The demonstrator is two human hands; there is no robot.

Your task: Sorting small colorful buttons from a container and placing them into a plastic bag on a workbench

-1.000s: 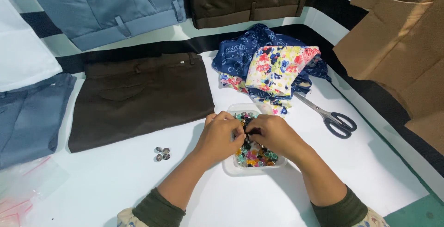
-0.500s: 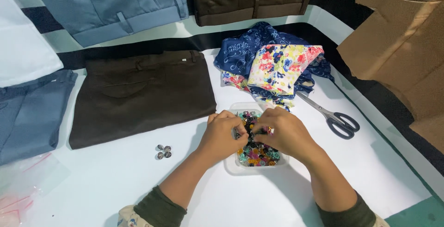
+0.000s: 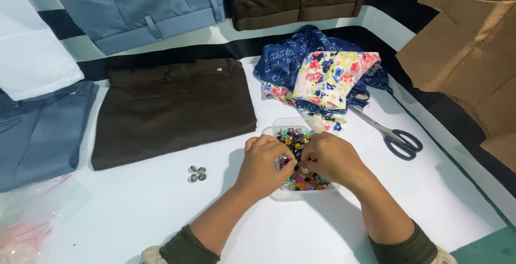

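Right at the centre of the white table [image 3: 134, 215] sits a shallow clear tray [image 3: 279, 126] heaped with small coloured beads [image 3: 294, 137], and both hands meet over it. The left hand [image 3: 264, 161] comes in from 7 o'clock, its fingers curled together on something small at the tray's middle; the right hand [image 3: 332, 157] comes in from 5 o'clock, fingertips drawn tight against the left's. Whether each pinches a bead I cannot tell, since the knuckles hide the tips.

At 9 o'clock from the tray, just apart from the left wrist, lie four small metal buttons [image 3: 196, 173] in a cluster. Beyond them, toward 10 o'clock, folded brown trousers [image 3: 172, 108] lie flat, their near edge close to the buttons. At 12 o'clock a bundle of floral cloth [image 3: 328, 78] touches the tray's far rim. Scissors [image 3: 392, 135] lie shut at 2 o'clock, well apart from the right hand.

Open white surface runs from 3 to 8 o'clock; the table's edge cuts diagonally at 4 o'clock. A clear plastic bag [image 3: 32, 215] lies at 8 o'clock, grey-blue trousers [image 3: 37, 129] at 9.
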